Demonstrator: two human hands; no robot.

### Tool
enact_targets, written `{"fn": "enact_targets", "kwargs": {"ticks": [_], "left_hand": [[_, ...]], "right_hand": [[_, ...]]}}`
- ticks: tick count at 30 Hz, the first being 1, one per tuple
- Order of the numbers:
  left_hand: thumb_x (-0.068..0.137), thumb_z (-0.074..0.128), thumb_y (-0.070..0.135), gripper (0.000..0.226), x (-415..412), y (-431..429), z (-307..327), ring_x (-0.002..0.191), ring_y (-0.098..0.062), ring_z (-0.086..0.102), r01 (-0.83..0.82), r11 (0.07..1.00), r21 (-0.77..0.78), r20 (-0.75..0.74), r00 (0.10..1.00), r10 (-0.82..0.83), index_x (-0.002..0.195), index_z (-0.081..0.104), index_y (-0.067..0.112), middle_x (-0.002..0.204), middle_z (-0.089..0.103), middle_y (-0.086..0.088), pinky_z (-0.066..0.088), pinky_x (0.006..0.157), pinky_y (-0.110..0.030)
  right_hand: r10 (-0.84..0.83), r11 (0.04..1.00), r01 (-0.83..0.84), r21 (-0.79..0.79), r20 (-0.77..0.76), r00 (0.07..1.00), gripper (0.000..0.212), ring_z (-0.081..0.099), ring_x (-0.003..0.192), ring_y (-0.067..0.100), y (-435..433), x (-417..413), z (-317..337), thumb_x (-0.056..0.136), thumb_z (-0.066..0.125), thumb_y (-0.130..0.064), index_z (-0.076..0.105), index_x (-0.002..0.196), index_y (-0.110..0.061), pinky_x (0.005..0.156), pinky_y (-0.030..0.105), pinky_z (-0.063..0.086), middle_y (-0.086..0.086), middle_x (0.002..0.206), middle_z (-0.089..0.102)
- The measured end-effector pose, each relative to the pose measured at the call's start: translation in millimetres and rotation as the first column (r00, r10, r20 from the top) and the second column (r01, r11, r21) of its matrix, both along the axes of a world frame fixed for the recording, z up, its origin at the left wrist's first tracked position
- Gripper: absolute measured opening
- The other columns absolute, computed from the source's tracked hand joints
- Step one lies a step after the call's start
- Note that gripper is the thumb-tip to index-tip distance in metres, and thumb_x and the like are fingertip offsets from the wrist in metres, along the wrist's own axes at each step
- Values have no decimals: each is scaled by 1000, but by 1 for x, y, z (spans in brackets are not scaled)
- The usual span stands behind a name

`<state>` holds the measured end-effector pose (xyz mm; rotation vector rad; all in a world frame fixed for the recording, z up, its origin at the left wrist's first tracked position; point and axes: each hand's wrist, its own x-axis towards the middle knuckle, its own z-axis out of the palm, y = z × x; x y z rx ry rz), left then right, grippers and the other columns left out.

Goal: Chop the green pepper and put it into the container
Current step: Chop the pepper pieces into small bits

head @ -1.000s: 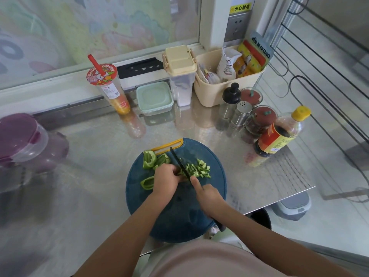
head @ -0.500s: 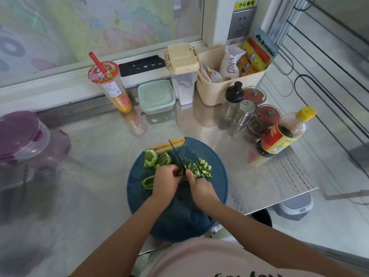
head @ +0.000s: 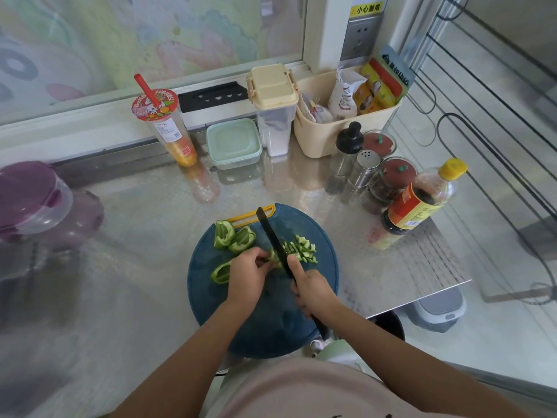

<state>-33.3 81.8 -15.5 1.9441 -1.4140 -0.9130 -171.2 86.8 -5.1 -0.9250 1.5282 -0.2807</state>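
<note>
Along the back edge of the steel table stand a drink cup with a red straw, a beige-lidded canister and a beige basket of packets. Near the right edge cluster a black-capped bottle, a steel shaker, red-lidded jars and a yellow-capped sauce bottle. A purple-lidded jug sits at the left edge.

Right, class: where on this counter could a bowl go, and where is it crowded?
Bare counter lies between the chopping board and the purple jug, also between board and drink cup. Jars and a sauce bottle crowd the right.
</note>
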Motion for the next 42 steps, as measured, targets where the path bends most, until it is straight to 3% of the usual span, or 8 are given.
{"fn": "enact_targets", "kwargs": {"ticks": [8, 18, 29, 35, 37, 39, 42], "left_hand": [[79, 73, 15, 11, 2, -3, 0, 76, -12, 63, -3, 1000, 6, 19, 1000, 3, 87, 69, 8, 83, 70, -2, 44, 71, -21], [81, 71, 14, 11, 2, -6, 2, 85, -14, 64, 8, 999, 38, 67, 998, -10, 90, 71, 8, 91, 72, -3, 42, 76, -20], [80, 68, 10, 9, 3, -10, 0, 82, -21, 66, 26, 998, 58, 149, 988, -35, 86, 70, 4, 87, 72, -8, 53, 76, -34], [79, 68, 12, 9, 3, -13, 0, 79, -21, 65, 63, 996, 66, 170, 983, -74, 83, 69, 4, 83, 71, -7, 53, 75, -38], [79, 68, 13, 9, 4, -14, -1, 79, -20, 66, 82, 995, 60, 172, 981, -91, 83, 70, 5, 83, 72, -6, 54, 75, -37], [79, 69, 12, 9, 6, -15, -1, 79, -18, 66, 92, 994, 58, 162, 982, -100, 83, 71, 5, 84, 72, -5, 53, 74, -33], [80, 70, 14, 9, 7, -16, -2, 78, -16, 65, 99, 993, 58, 137, 985, -106, 84, 71, 5, 83, 72, -4, 52, 72, -27]], "right_hand": [[46, 999, -47, -19, -56, 997, 61, 33, 36, 10, 5, 4, 2, 87, 32, -70, 35, 59, -16, 40, 23, 30, 0, 53, 36], [241, 942, -303, -148, -333, 912, 66, 56, 71, 23, 14, 6, -1, 91, 22, -67, 44, 59, -14, 72, 37, 44, 4, 64, 50], [281, 912, -380, -158, -436, 855, 69, 63, 78, 25, 19, 10, -6, 88, 17, -70, 52, 70, -14, 76, 41, 52, 9, 77, 61], [285, 919, -372, -127, -436, 853, 65, 62, 78, 27, 14, 12, -10, 91, 19, -67, 48, 66, -15, 75, 40, 50, 7, 73, 56], [317, 906, -404, -126, -432, 844, 63, 59, 71, 25, 11, 13, -13, 92, 17, -65, 52, 74, -15, 70, 38, 48, 4, 67, 50], [346, 895, -431, -118, -427, 835, 63, 49, 58, 17, 10, 14, -13, 95, 17, -59, 58, 97, -12, 66, 36, 44, 1, 65, 44], [343, 909, -408, -88, -398, 851, 55, 42, 55, 14, 7, 15, -14, 100, 20, -47, 49, 124, -7, 66, 35, 45, 4, 70, 43]]}}
